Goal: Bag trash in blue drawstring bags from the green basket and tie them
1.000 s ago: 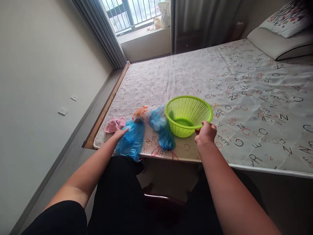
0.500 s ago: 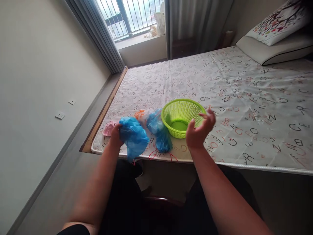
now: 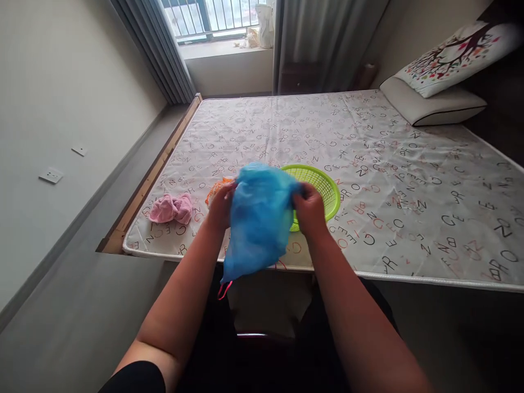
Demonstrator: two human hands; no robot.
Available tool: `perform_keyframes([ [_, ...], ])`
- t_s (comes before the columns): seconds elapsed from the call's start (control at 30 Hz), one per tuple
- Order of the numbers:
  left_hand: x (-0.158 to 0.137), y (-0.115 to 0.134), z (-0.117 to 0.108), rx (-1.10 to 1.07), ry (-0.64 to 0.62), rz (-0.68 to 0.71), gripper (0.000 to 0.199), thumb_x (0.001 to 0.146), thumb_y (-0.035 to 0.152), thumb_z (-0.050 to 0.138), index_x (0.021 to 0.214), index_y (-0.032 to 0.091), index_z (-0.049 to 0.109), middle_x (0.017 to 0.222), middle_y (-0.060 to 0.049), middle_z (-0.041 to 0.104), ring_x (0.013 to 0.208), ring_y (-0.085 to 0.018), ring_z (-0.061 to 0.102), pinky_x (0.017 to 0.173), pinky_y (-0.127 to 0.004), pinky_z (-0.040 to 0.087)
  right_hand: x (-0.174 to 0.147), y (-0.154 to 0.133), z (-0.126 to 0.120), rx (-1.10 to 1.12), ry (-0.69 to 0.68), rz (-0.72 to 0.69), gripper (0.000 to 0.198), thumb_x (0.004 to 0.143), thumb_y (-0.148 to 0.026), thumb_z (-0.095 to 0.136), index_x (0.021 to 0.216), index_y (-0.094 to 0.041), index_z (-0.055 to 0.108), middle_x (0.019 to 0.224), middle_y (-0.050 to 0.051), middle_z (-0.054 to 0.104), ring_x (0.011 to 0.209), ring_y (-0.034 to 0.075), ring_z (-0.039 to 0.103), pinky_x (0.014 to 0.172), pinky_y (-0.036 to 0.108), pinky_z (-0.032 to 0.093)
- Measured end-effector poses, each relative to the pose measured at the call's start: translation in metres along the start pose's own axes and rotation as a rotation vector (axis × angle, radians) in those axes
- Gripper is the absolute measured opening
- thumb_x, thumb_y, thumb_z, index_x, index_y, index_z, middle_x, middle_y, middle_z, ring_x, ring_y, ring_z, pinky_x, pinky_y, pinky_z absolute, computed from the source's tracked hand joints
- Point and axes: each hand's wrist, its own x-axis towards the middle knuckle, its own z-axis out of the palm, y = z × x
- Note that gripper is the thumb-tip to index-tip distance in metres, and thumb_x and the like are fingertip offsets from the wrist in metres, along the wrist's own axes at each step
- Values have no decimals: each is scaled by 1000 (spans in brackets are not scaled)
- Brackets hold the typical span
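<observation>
A blue plastic bag (image 3: pixel 260 218) is stretched between my two hands above the near edge of the mattress. My left hand (image 3: pixel 221 204) grips its left side, and my right hand (image 3: pixel 310 210) pinches its right upper corner. From the bag's lower tip hangs a pink-red drawstring (image 3: pixel 224 290). Behind the bag and my right hand stands a green plastic basket (image 3: pixel 317 180), partly covered from view. To the left of my left hand lies a pink cloth (image 3: pixel 172 209). An orange-and-clear plastic item (image 3: pixel 216 186) shows just beyond my left hand.
The letter-printed mattress (image 3: pixel 393 180) spreads out in front of me, with a wooden bed frame edge (image 3: pixel 164 164) on its left. Pillows (image 3: pixel 434 101) rest at the far right. Grey curtains (image 3: pixel 327 43) flank the window at the back.
My left hand has brought the blue bag rightward, away from the pink cloth. My right hand, empty before, has moved left from beside the basket and taken hold of the bag.
</observation>
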Motion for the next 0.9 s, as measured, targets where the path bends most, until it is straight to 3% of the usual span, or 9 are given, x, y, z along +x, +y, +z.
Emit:
perform_keyframes([
  [0.1,12,-10,7,140,-44,-46,53,90,50,75,137,28,65,119,-7,78,103,-23,74,76,-30,56,18,8,-29,-118,378,43,25,85,-42,64,102,-22,65,89,1,67,81,20,62,77,35,56],
  [0.23,14,-33,9,545,-3,-104,46,91,45,79,129,21,71,123,-10,75,109,-23,71,83,-29,54,36,29,-59,-458,272,162,39,74,-27,67,112,-20,64,109,13,69,105,34,66,100,56,57],
  [0.4,14,-56,11,550,-111,-167,45,86,43,83,123,18,71,105,-7,76,89,-20,70,74,-29,54,36,31,-69,-610,438,-297,62,89,-32,58,149,-18,50,152,26,47,139,40,56,105,64,57],
  [0.47,15,-57,14,473,-124,-197,48,82,41,86,122,19,71,98,-5,74,79,-17,69,69,-27,54,33,26,-66,-580,311,-399,58,99,-41,54,153,-24,48,155,22,48,133,37,60,99,59,62],
  [0.57,18,-51,19,308,-81,-176,48,76,40,90,113,18,69,85,0,69,70,-13,66,68,-27,56,28,24,-57,-583,-106,-336,51,102,-53,56,143,-24,62,146,18,63,133,36,64,110,60,57],
  [0.6,19,-48,21,249,-75,-161,48,75,42,91,110,18,68,81,1,67,68,-12,64,69,-27,57,27,26,-54,-609,-154,-302,48,102,-54,58,137,-22,67,145,19,64,136,38,62,115,62,53],
  [0.77,20,-46,29,142,-72,-100,55,73,42,94,110,19,63,88,1,71,69,-10,67,72,-27,58,21,21,-49,-653,395,-424,35,106,-39,47,126,-20,68,153,23,54,152,40,49,122,69,44],
  [0.83,18,-51,33,193,-68,-110,56,72,36,96,114,19,63,95,-1,72,73,-11,68,72,-27,57,16,13,-47,-569,341,-489,34,108,-41,45,131,-25,64,149,19,58,146,35,55,112,61,55],
  [0.9,16,-57,37,281,-41,-114,54,72,28,95,116,19,64,94,-1,71,71,-10,67,68,-25,54,11,7,-42,-498,76,-488,36,107,-48,50,134,-28,62,143,15,64,132,31,65,101,52,62],
])
